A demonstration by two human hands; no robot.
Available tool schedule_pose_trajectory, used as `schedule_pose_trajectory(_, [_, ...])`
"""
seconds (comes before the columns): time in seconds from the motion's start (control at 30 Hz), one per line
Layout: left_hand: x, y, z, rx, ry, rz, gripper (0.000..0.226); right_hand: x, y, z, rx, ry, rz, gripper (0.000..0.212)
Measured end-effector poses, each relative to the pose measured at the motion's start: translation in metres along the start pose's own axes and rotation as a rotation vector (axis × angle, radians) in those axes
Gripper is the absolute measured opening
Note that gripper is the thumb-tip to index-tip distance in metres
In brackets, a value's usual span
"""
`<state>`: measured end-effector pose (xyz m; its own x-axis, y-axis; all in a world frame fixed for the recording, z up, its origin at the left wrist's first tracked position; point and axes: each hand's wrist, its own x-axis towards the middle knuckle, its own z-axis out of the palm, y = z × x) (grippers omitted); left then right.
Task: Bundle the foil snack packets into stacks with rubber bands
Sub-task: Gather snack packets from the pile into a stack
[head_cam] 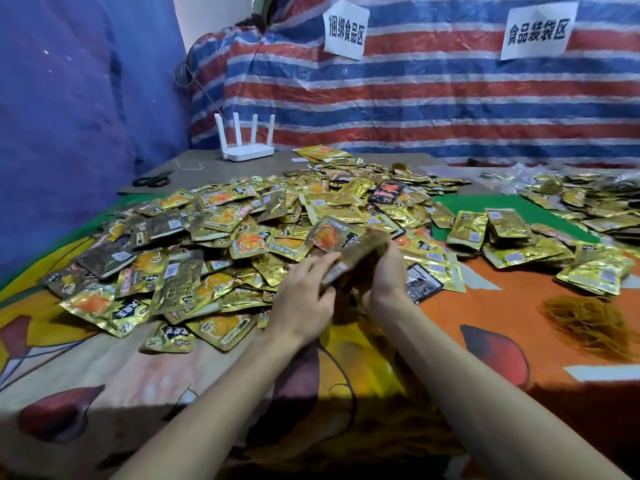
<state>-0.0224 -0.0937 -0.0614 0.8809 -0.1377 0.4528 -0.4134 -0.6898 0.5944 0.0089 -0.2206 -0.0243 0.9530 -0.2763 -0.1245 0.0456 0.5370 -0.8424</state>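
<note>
Head view looks down on a cloth-covered worktop (104, 368), with both hands meeting near the centre around a stack of foil packets (353, 252). The stack is raised just above the heap, and its long axis runs from about 8 o'clock, nearest the person, up toward 2 o'clock, with the far end tilted higher. The left hand (304, 299) has its grip closed on the near, lower end. The right hand (388, 271) has its grip wrapped round the right side, fingers curled over the upper part. Motion blur hides whether a band is on the stack. A wide heap of loose foil packets (214, 237) spreads from 9 o'clock round to 12 o'clock of the hands. Bundled stacks (502, 230) lie at 2 o'clock, and a tangle of rubber bands (588, 320) sits apart at 4 o'clock. Far off at 11 o'clock stand a white router (247, 147) and black scissors (152, 180), in front of a striped tarp (433, 109) with two paper signs (344, 31).
</note>
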Motion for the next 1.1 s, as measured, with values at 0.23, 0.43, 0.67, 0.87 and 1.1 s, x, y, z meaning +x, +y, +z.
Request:
schedule_pose_trajectory(0.23, [-0.001,0.007,0.007,0.251,-0.189,-0.051,0.096,-0.003,0.013,-0.008,0.023,-0.126,0.029,0.071])
schedule_pose_trajectory(0.43, [0.015,-0.002,-0.003,0.216,-0.051,-0.015,0.098,-0.007,-0.012,-0.006,-0.626,-0.267,-0.247,0.012])
schedule_pose_trajectory(0.67, [0.024,0.005,-0.013,0.082,-0.086,0.137,0.116,-0.01,-0.067,0.012,-1.191,-0.55,-0.312,0.022])
schedule_pose_trajectory(0.87, [0.024,0.003,-0.013,-0.182,-0.066,0.164,0.101,-0.014,-0.075,0.016,-0.979,-0.564,-0.207,0.037])
schedule_pose_trajectory(1.1, [0.017,-0.016,-0.001,-0.409,-0.084,-0.102,0.095,-0.022,-0.031,-0.002,-0.691,-0.707,-0.088,0.039])
